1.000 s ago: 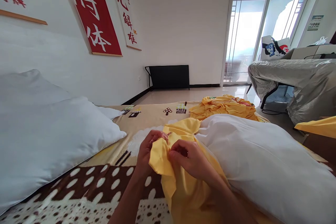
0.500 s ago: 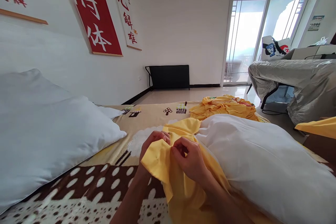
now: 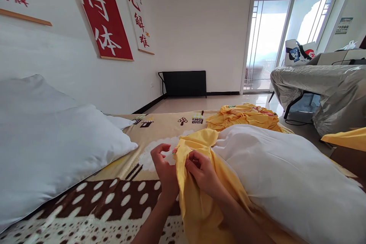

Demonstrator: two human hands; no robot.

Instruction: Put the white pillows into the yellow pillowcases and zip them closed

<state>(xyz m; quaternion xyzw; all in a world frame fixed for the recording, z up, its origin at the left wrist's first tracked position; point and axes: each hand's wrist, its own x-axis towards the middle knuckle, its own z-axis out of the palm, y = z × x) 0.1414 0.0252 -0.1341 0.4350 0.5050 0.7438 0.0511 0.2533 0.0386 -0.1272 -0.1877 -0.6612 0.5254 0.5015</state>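
Observation:
A plain yellow pillowcase (image 3: 197, 202) lies bunched against the near end of a white pillow (image 3: 288, 175) at the right, and the cloth runs under the pillow's side. My right hand (image 3: 204, 171) pinches a fold of it between thumb and fingers. Just left of the cloth is my left hand (image 3: 166, 171), its thumb and curled fingers apart with nothing visible between them. The heel of that hand is close to the cloth's edge; whether they touch I cannot tell. A small pink printed patch shows at the fold between the hands.
Another white pillow (image 3: 57, 141) fills the left side of the patterned blanket (image 3: 126, 194). Crumpled yellow printed cloth (image 3: 243, 117) lies at the far edge. To the right stand a silver-covered table (image 3: 320, 74) and a brown box (image 3: 347, 156) with yellow cloth over it.
My left hand has let go of the pillowcase's edge and moved slightly left, its fingers opening. The flap that stuck out to the left has dropped. My right hand keeps its pinch.

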